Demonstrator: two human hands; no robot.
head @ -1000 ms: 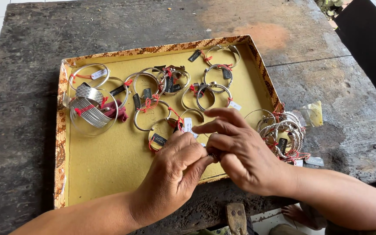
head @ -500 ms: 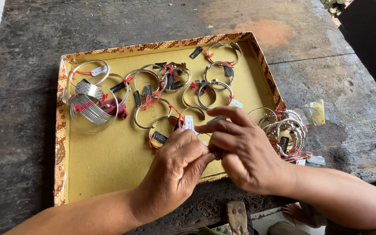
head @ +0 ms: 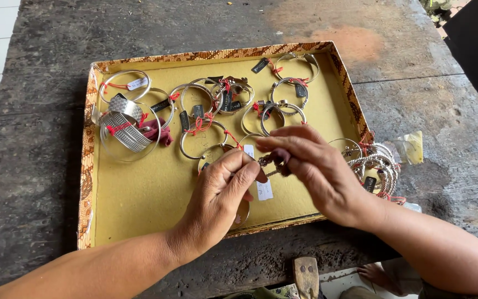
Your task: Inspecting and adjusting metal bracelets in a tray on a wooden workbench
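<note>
A small silver bangle [head: 272,161] (light, stiff, slippery) is pinched between the fingers of left hand [head: 219,194] and right hand [head: 319,169], best gripped at its rim.

Single head-worn view, looking steeply down and forward at close range onto the tray [head: 87,166] on the table [head: 29,166]; no second view shares the scene.

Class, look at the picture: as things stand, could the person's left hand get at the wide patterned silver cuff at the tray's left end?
Probably yes. The left hand hangs over the tray, and only bare yellow lining lies between it and the wide cuff. However, its fingers are busy pinching a small bracelet piece.
</note>
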